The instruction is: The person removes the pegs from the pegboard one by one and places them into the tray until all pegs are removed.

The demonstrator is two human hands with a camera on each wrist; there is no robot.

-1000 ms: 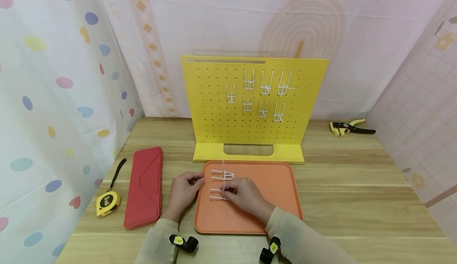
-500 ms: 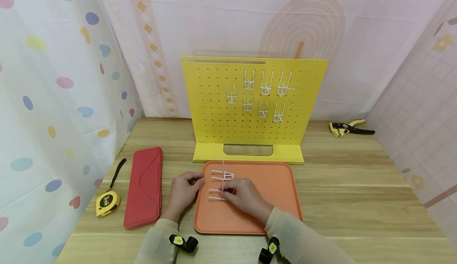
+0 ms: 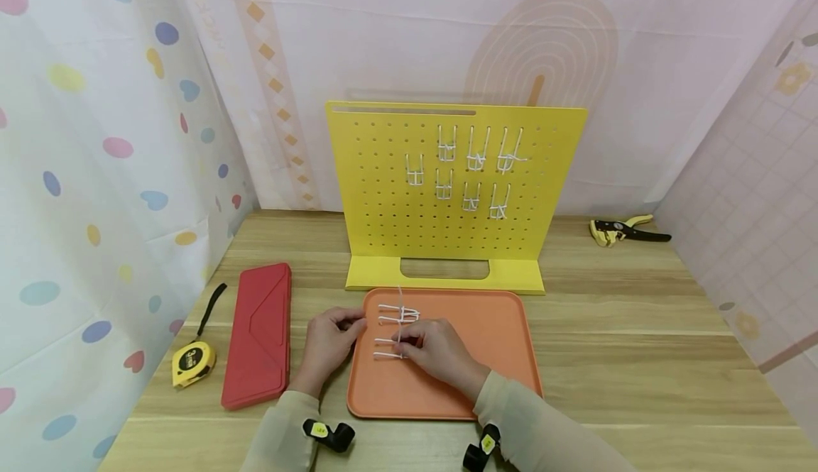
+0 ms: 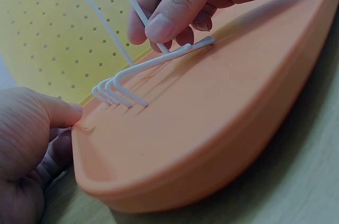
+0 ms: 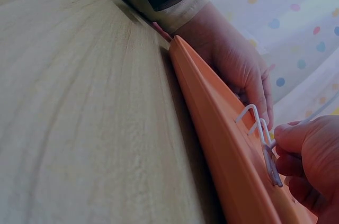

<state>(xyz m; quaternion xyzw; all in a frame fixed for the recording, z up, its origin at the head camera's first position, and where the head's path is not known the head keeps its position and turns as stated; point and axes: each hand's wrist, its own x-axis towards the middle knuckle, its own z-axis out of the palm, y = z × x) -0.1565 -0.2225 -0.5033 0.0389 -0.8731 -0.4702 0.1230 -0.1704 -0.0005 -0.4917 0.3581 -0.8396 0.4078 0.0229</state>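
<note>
Two white wire peg hooks lie on the orange tray (image 3: 479,323), their bent ends toward its left side. My right hand (image 3: 444,351) pinches the thin white upright strip of the nearer peg hook (image 3: 387,355) between thumb and forefinger; its fingers hide part of the hook. The farther peg hook (image 3: 391,308) lies just beyond, with its own strip standing up. My left hand (image 3: 327,344) grips the tray's left rim, thumb on top and fingers below the edge. In the left wrist view, the bent prongs (image 4: 124,83) line up side by side.
A yellow pegboard (image 3: 390,223) stands behind the tray, with several white hooks (image 3: 476,156) on it. To the left lie a red case (image 3: 258,337) and a yellow tape measure (image 3: 194,364). Yellow-and-black pliers (image 3: 623,230) lie at the back right.
My right hand and the nearer peg hook have shifted slightly left since one second ago. My left hand has stayed at the tray's rim.
</note>
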